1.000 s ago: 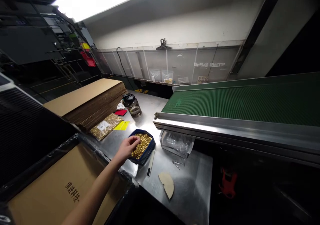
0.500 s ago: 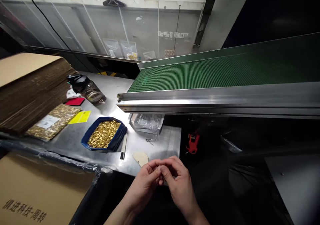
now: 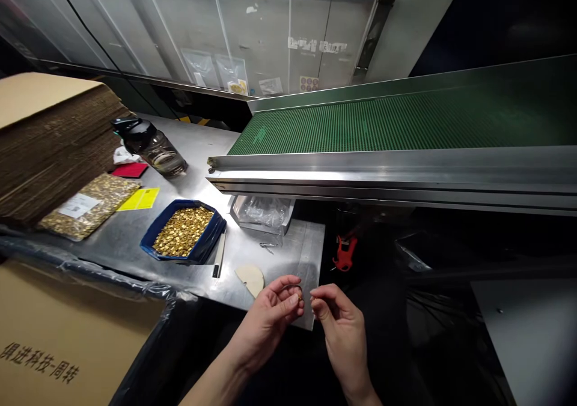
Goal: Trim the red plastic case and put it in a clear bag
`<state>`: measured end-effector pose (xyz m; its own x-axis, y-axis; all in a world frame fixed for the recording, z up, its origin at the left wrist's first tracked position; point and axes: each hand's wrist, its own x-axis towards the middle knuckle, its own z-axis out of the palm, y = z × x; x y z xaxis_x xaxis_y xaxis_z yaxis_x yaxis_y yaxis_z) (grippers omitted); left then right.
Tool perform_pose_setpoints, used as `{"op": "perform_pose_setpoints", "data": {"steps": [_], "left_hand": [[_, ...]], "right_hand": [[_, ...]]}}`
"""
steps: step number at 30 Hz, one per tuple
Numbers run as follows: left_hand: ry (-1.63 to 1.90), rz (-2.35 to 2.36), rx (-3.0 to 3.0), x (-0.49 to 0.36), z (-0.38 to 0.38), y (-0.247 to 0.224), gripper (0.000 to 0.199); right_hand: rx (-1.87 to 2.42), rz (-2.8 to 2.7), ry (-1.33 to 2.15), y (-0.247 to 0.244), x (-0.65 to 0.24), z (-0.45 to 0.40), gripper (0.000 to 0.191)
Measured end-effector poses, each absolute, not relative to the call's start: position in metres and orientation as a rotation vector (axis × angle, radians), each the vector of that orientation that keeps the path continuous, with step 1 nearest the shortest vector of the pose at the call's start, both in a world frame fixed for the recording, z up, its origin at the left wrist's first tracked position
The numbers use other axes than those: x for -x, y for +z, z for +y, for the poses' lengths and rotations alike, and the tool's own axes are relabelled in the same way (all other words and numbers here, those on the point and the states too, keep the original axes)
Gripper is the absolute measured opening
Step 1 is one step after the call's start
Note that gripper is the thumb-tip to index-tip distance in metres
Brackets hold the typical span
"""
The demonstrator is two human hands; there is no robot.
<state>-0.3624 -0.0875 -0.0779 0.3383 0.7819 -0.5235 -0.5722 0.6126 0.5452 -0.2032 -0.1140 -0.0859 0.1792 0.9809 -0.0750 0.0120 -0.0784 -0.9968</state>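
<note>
My left hand (image 3: 277, 313) is in front of the table's near corner, thumb and fingers closed on a small thin part (image 3: 299, 296) that looks curved and partly gold; its exact kind is too small to tell. Just to its right, my right hand (image 3: 341, 322) holds thumb and forefinger pinched together. Whatever may be between those fingertips is hidden or too tiny to name. A narrow gap separates the two hands. Left of them, a flat cream-coloured piece (image 3: 250, 280) lies on the metal table (image 3: 295, 256). Beyond it stands a blue bin (image 3: 205, 247) full of small gold-coloured metal parts (image 3: 183, 232).
A green conveyor belt (image 3: 342, 128) slopes up to the right. On the table are a clear tray (image 3: 261, 212), a pen-like tool (image 3: 219, 254), a bottle (image 3: 160, 151) and a bag of gold parts (image 3: 90, 205). Stacked cardboard (image 3: 54, 148) and a lined carton (image 3: 76, 328) flank the left.
My hands were together with fingertips touching; now they are apart, the right one moved to the right. The small part in my left hand has come into sight. The view has tilted slightly downward.
</note>
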Motion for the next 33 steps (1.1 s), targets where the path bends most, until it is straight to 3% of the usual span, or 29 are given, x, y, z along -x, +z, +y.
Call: {"op": "perform_pose_setpoints", "data": {"steps": [11, 20, 27, 33], "left_hand": [[0.802, 0.834, -0.481, 0.366, -0.095, -0.074, 0.035], [0.660, 0.738, -0.387, 0.366, -0.099, -0.090, 0.038], [0.651, 0.670, -0.258, 0.367, -0.108, -0.098, 0.045], [0.694, 0.654, -0.307, 0.369, -0.107, -0.097, 0.053]], "right_hand": [[1.290, -1.330, 1.001, -0.082, 0.202, -0.128, 0.002], [1.386, -1.511, 1.085, -0.069, 0.193, -0.130, 0.011], [1.306, -1.965, 0.681, -0.063, 0.188, -0.135, 0.017], [1.335, -1.963, 0.881, -0.055, 0.183, -0.132, 0.017]]}}
